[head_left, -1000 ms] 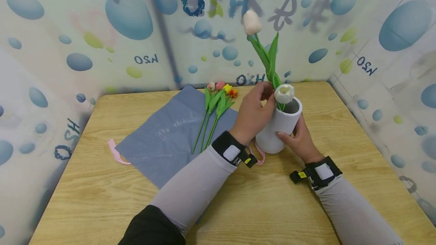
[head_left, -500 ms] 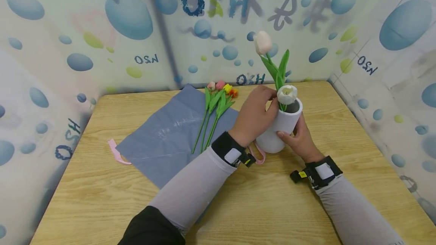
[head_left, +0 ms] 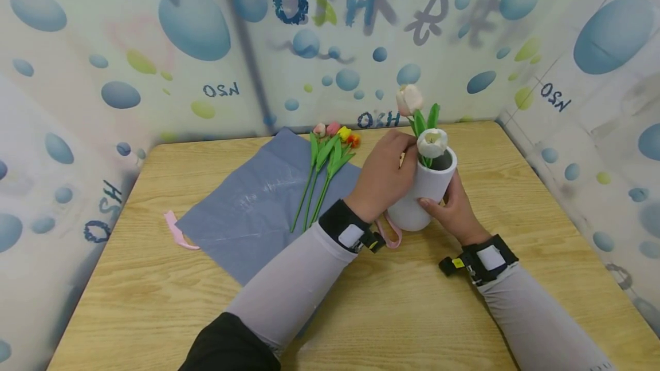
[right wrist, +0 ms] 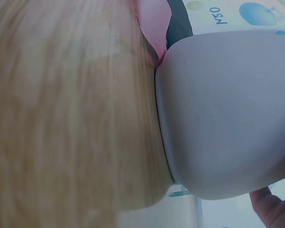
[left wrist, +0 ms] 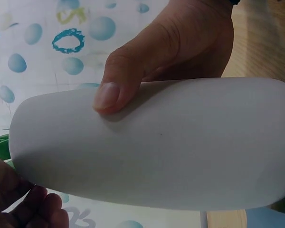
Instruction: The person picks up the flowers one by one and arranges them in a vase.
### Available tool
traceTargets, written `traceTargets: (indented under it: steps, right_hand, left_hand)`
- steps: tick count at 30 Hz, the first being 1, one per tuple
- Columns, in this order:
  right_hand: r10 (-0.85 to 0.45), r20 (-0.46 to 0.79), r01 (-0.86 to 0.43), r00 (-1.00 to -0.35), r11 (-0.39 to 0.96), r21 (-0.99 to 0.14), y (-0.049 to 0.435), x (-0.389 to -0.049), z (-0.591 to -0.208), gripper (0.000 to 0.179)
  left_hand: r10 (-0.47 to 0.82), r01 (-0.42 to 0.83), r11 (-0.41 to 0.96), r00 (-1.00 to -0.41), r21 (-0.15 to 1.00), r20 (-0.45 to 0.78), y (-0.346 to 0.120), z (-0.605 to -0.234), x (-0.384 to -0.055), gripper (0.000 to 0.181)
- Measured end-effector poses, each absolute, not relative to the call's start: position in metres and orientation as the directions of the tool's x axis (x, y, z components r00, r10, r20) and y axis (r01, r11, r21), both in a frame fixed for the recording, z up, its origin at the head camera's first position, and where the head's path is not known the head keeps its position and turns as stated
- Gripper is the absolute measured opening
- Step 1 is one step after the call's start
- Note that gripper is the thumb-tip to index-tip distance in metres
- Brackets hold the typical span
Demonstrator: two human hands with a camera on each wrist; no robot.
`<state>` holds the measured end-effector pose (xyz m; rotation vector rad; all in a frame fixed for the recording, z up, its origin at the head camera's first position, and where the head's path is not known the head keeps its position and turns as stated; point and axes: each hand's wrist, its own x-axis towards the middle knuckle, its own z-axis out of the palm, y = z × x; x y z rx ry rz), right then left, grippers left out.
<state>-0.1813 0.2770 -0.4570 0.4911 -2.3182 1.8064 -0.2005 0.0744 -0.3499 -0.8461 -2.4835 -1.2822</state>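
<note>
In the head view my right hand [head_left: 456, 210] grips a white vase [head_left: 420, 196], thumb across its front and fingers round its right side. The vase leans slightly to the right. At the left of the rim, my left hand [head_left: 384, 170] pinches the green stem of a pale pink tulip [head_left: 409, 100], whose lower part is hidden by hand and vase. An opened white tulip [head_left: 432, 143] stands in the vase mouth in front of it. The left wrist view shows the left fingertips [left wrist: 35, 206] right at the rim and the right thumb [left wrist: 109, 97] pressed on the vase.
Several tulips [head_left: 330, 159] in pink, yellow and orange lie on a blue-grey wrapping sheet [head_left: 232, 216] left of the vase. One pink ribbon [head_left: 177, 233] lies at the sheet's left corner, another ribbon [head_left: 393, 235] by the vase base. A printed curtain stands behind the table [head_left: 412, 314].
The pale pink tulip has sunk step by step into the vase, its head now much lower. The left hand stays at the rim, the right hand on the vase.
</note>
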Motion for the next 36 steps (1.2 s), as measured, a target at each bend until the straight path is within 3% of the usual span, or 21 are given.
traceTargets:
  steps: [15,27,36]
  right_hand:
    - [-0.145,0.307,-0.333,-0.941,0.216,-0.918,0.272,-0.178,-0.455,0.085]
    - [-0.193,0.321,-0.364,-0.927,0.266,-0.892,0.28,-0.178,-0.45,0.086]
    - [-0.198,0.356,-0.398,-0.913,0.249,-0.883,0.277,-0.18,-0.451,0.085]
  left_hand:
    - [0.322,0.544,0.434,-0.838,0.718,0.441,0.038,-0.366,-0.199,0.029]
    - [0.176,0.43,0.418,-0.903,0.8,0.393,-0.006,-0.38,-0.205,0.027]
    - [0.021,0.276,0.423,-0.955,0.863,0.295,-0.046,-0.402,-0.221,0.033]
